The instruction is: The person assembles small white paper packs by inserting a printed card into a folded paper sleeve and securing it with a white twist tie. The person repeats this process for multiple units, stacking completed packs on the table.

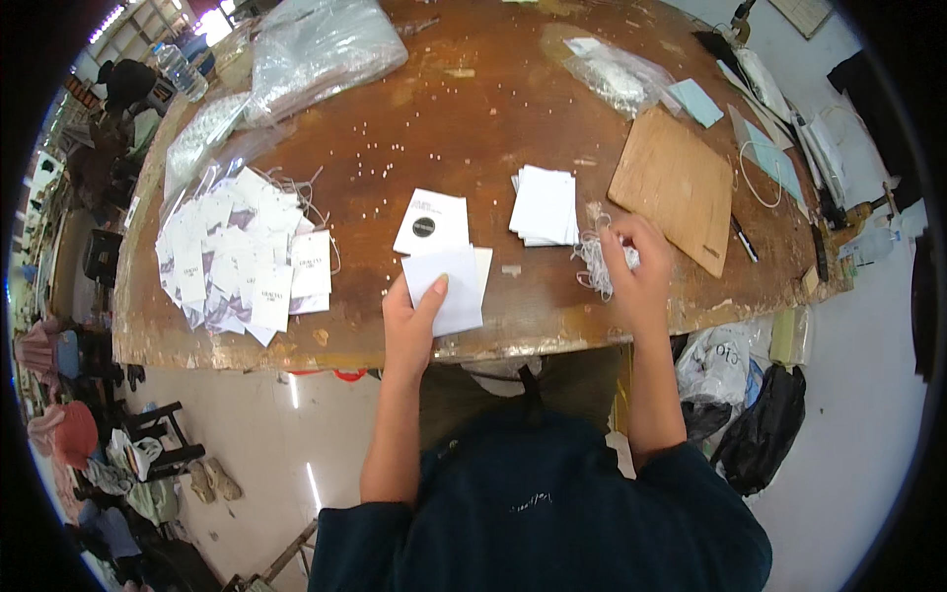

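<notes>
So the person is sitting at a worn brown wooden worktop (473,128), and everything here is easiest to place off the small stack of white cards (546,205) in the middle of it.

The left hand (412,321) is just down-left of that stack, right at the near edge of the worktop, gripping a couple of blank white cards (449,281) with the thumb laid on top and the fingers tucked under. Those cards hang partly past the edge. Directly left of the stack, touching the held cards' top corner, lies a white tag with a round black dot (431,223).

The right hand (639,271) is just right of the stack, closed around a tangle of thin white string (596,264), fingers curled in so it's a tight pinch, not an open hand. It also sits close to the near edge.

Right of the stack there's a thin plywood board (674,185), lying flat, with a black pen (744,240) past its lower right corner. Far left of the stack is a big loose heap of finished printed tags (242,259) with strings, reaching nearly to the near edge. Up-left, well apart, are clear plastic bags (314,44).

Open wood runs between the stack and the bags, dotted with tiny white bits.
</notes>
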`<state>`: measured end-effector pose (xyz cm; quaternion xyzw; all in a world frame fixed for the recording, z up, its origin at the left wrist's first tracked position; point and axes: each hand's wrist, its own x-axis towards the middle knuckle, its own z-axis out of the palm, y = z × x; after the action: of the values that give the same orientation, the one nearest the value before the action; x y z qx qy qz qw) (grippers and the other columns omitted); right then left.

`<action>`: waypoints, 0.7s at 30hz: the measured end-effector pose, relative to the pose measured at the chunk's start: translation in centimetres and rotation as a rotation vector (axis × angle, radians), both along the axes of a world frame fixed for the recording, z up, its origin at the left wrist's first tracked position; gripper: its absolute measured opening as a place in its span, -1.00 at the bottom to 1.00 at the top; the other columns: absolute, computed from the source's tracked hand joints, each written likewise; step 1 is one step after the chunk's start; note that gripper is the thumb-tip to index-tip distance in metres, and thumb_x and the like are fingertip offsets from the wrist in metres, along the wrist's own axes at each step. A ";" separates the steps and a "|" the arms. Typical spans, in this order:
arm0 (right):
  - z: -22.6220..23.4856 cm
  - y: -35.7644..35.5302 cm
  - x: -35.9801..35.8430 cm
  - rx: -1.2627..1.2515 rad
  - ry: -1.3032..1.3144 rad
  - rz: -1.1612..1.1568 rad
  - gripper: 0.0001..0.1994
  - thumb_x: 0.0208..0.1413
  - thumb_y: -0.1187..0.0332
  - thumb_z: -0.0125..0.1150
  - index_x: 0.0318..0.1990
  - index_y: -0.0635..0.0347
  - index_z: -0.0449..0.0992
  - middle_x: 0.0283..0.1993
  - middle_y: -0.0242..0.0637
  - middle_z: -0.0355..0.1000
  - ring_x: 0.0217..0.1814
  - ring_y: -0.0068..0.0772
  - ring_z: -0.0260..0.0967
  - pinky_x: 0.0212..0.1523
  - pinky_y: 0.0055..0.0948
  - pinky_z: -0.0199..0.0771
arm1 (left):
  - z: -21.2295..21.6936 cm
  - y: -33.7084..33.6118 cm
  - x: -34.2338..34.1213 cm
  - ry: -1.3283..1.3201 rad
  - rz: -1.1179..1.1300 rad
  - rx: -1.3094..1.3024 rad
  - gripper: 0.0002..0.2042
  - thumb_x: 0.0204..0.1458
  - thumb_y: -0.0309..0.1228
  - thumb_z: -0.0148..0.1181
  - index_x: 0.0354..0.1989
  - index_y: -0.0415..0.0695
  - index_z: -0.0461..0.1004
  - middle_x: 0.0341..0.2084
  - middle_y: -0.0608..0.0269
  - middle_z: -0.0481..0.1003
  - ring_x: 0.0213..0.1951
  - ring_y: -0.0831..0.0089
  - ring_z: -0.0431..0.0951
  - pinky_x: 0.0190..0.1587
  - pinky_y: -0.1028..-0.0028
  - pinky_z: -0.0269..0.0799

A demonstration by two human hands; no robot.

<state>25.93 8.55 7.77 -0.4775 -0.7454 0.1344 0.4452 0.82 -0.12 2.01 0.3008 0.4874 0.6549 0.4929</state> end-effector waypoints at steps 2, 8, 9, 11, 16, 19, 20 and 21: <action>0.4 -0.4 -0.1 -0.187 0.179 0.002 -0.86 0.19 0.43 0.22 -0.37 0.31 0.49 -0.41 -0.30 0.48 -0.34 -0.45 0.38 -0.25 -0.45 0.36 | 0.1 0.0 -0.1 -0.008 -0.003 -0.062 -0.73 0.18 -0.47 0.18 0.00 -0.32 0.46 -0.16 0.17 0.57 -0.17 0.52 0.56 -0.07 0.46 0.49; 1.1 0.1 -1.6 -0.378 0.395 0.186 -0.87 0.28 0.41 0.15 -0.27 0.31 0.50 -0.42 -0.37 0.47 -0.40 -0.64 0.37 -0.31 -0.59 0.38 | -0.1 -0.2 0.2 0.059 0.015 0.027 -0.73 0.20 -0.44 0.17 0.00 -0.33 0.48 -0.18 0.19 0.58 -0.20 0.54 0.56 -0.12 0.48 0.49; 1.0 0.1 -1.9 -0.404 0.462 0.229 -0.87 0.29 0.40 0.15 -0.25 0.30 0.49 -0.42 -0.38 0.47 -0.41 -0.65 0.36 -0.33 -0.60 0.37 | -0.1 -0.1 0.2 0.034 0.008 0.046 -0.73 0.20 -0.44 0.18 0.00 -0.32 0.48 -0.18 0.19 0.58 -0.19 0.54 0.56 -0.12 0.48 0.49; 0.9 -0.4 -2.4 -0.494 0.553 0.232 -0.87 0.30 0.40 0.13 -0.22 0.30 0.48 -0.42 -0.39 0.45 -0.41 -0.66 0.34 -0.35 -0.63 0.35 | -0.1 -0.3 0.0 -0.030 -0.023 0.027 -0.73 0.20 -0.44 0.18 0.00 -0.32 0.48 -0.18 0.19 0.58 -0.19 0.54 0.56 -0.11 0.47 0.48; 0.7 -0.7 -4.1 -0.654 0.533 0.305 -0.85 0.31 0.39 0.12 -0.23 0.31 0.49 -0.33 -0.34 0.50 -0.35 -0.65 0.38 -0.29 -0.64 0.37 | 0.2 -1.4 -0.4 0.059 -0.119 0.079 -0.71 0.19 -0.45 0.17 0.04 -0.33 0.46 -0.13 0.18 0.57 -0.14 0.52 0.56 -0.06 0.45 0.49; 0.9 -0.2 -5.2 -0.497 0.396 0.346 -0.86 0.28 0.40 0.14 -0.24 0.30 0.52 -0.28 -0.35 0.53 -0.22 -0.60 0.41 -0.11 -0.56 0.39 | 0.6 -1.3 -0.3 0.013 -0.184 0.131 -0.68 0.18 -0.44 0.17 0.07 -0.32 0.45 -0.02 0.14 0.55 -0.08 0.51 0.54 -0.01 0.44 0.48; 1.0 -0.2 -5.5 -0.562 0.426 0.361 -0.87 0.28 0.41 0.14 -0.24 0.30 0.52 -0.29 -0.36 0.53 -0.20 -0.59 0.41 -0.08 -0.55 0.38 | 0.7 -1.4 -0.2 -0.002 -0.219 0.149 -0.67 0.17 -0.44 0.17 0.08 -0.32 0.45 0.02 0.14 0.53 -0.06 0.51 0.54 0.00 0.44 0.48; 1.1 -0.3 -5.7 -0.628 0.460 0.369 -0.88 0.27 0.41 0.14 -0.23 0.30 0.52 -0.29 -0.37 0.52 -0.17 -0.58 0.41 -0.05 -0.53 0.38 | 0.8 -1.4 -0.1 -0.016 -0.260 0.166 -0.67 0.17 -0.44 0.17 0.08 -0.32 0.45 0.06 0.13 0.52 -0.04 0.51 0.53 0.02 0.44 0.47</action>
<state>20.27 8.22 8.83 -0.4060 -0.6228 0.5350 0.4013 0.70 -1.57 2.84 0.3958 0.3849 0.6259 0.5508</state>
